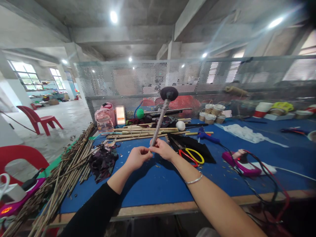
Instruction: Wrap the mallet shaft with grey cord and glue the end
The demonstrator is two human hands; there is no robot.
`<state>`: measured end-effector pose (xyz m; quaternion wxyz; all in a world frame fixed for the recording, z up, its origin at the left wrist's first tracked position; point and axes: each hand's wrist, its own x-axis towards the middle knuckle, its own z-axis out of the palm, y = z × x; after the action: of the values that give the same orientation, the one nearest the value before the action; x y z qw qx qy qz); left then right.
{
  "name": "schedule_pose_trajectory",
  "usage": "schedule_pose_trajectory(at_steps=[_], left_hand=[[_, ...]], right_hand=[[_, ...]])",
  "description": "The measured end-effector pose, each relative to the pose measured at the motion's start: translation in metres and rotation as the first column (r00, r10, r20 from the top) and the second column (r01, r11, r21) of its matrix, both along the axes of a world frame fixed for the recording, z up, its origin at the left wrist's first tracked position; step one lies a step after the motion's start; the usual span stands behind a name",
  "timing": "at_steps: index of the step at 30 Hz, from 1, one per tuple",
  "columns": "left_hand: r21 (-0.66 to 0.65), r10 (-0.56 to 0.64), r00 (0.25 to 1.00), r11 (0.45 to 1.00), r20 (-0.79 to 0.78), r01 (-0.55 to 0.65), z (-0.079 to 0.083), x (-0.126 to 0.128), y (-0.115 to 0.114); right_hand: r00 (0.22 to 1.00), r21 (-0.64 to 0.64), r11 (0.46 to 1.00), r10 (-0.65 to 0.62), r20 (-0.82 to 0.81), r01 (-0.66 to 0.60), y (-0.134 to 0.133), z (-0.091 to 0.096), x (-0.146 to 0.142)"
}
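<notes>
A stick wrapped in grey material [161, 122] rises at a slant over the table, topped by a dark rounded head [169, 94]. My right hand [163, 149] is closed around the lower part of this wrapped stick. Just below and to the left, my left hand [138, 158] pinches at its bottom end, where the fingertips hide most of the detail. Scissors with one red and one yellow handle [195, 156] lie right of my right hand, partly on black cloth [206, 149]. Dark patterned fabric [103, 161] lies left of my left hand.
Thin dry stalks [70, 164] cover the table's left edge. Bamboo sticks [138, 134], a white ball [180, 125] and a green ball [140, 113] lie behind my hands. A blue glue gun [207, 135] and a purple power strip [243, 165] with cables are at right. Mesh panel [128, 79] stands behind.
</notes>
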<state>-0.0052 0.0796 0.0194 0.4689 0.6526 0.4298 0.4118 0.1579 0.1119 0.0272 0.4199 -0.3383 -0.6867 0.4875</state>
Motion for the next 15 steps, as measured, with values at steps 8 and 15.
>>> schedule_pose_trajectory(at_steps=[8, 15], left_hand=[[-0.020, -0.048, 0.999, 0.999, 0.021, 0.049, -0.006, 0.003, 0.000], [-0.097, -0.061, 0.990, 0.993, 0.123, 0.073, 0.000, 0.002, -0.001]], right_hand=[[0.999, -0.016, 1.000, 0.003, 0.049, -0.002, -0.001, -0.001, -0.001], [1.000, -0.002, 1.000, 0.002, -0.006, -0.002, -0.004, 0.006, 0.001]])
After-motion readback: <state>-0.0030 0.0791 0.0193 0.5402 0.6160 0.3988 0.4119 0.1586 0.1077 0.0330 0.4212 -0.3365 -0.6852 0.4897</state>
